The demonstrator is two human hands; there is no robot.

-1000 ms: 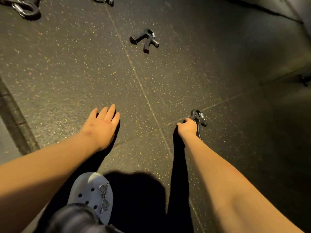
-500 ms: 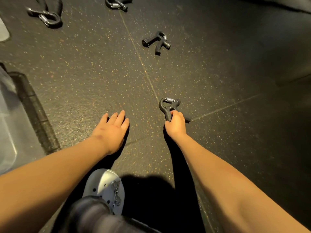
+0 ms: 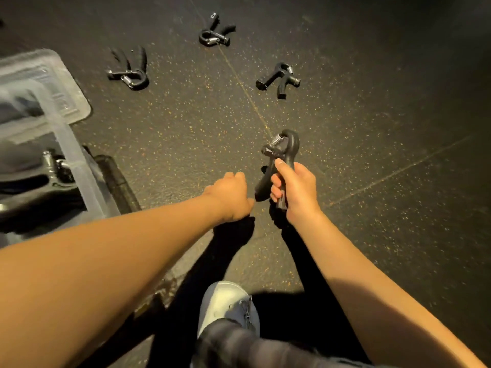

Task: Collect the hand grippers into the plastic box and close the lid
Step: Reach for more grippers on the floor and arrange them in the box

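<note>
Hand gripper (image 3: 285, 150) held by right hand (image 3: 297, 192), left hand (image 3: 231, 195) curled empty, box (image 3: 69, 144) holding grippers (image 3: 53, 166)

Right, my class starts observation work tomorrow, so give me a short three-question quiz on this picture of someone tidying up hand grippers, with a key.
1. Which hand grips the black plastic hand gripper with the metal spring?
2. True or false: the translucent plastic box has its flat clear lid on.
3. How many other black hand grippers lie loose on the speckled dark rubber floor? A) one B) three C) six

Key
1. The right hand.
2. False: the lid lies flat on the floor beyond the open box.
3. B.
</note>
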